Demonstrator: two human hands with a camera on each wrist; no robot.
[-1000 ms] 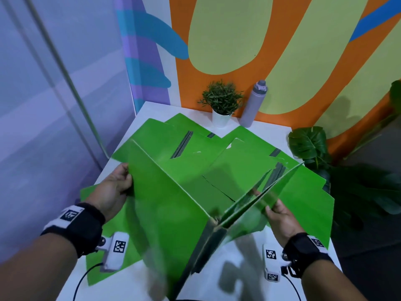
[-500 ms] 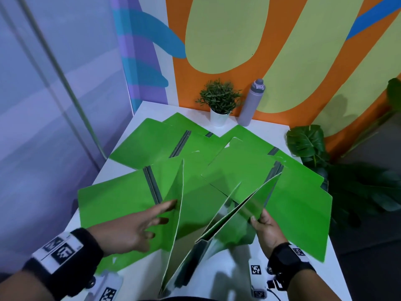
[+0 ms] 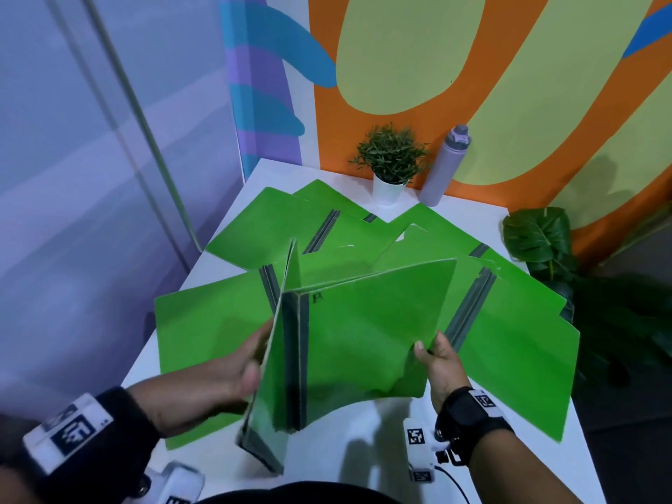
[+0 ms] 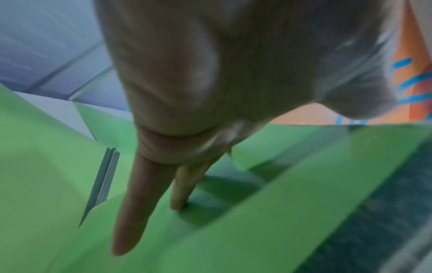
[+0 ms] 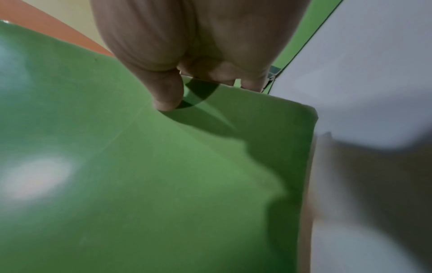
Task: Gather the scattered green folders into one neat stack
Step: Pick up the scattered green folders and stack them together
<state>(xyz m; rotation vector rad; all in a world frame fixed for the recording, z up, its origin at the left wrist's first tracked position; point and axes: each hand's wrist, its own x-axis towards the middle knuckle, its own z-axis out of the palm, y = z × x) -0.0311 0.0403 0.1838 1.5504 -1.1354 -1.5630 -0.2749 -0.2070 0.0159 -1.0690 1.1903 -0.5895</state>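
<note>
A green folder (image 3: 363, 329) with a grey spine stands half open on its lower edge near the front of the white table (image 3: 374, 441). My right hand (image 3: 431, 352) pinches its right cover at the edge, thumb (image 5: 166, 92) on top of the green folder (image 5: 163, 184) and fingers underneath. My left hand (image 3: 251, 361) presses straight fingers (image 4: 135, 212) against the outside of the left cover (image 4: 233, 240), which stands nearly upright. Several other green folders lie flat and overlapping behind: one at the left (image 3: 203, 332), one at the back left (image 3: 262, 227), one at the right (image 3: 520, 365).
A small potted plant (image 3: 391, 165) and a grey bottle (image 3: 445, 165) stand at the table's back edge against the painted wall. A large leafy plant (image 3: 538, 238) sits off the right edge. A glass wall runs along the left side.
The held folder has swung from wide open toward closed. My left hand has pushed the left cover upright and to the right, while the right cover now faces up toward me.
</note>
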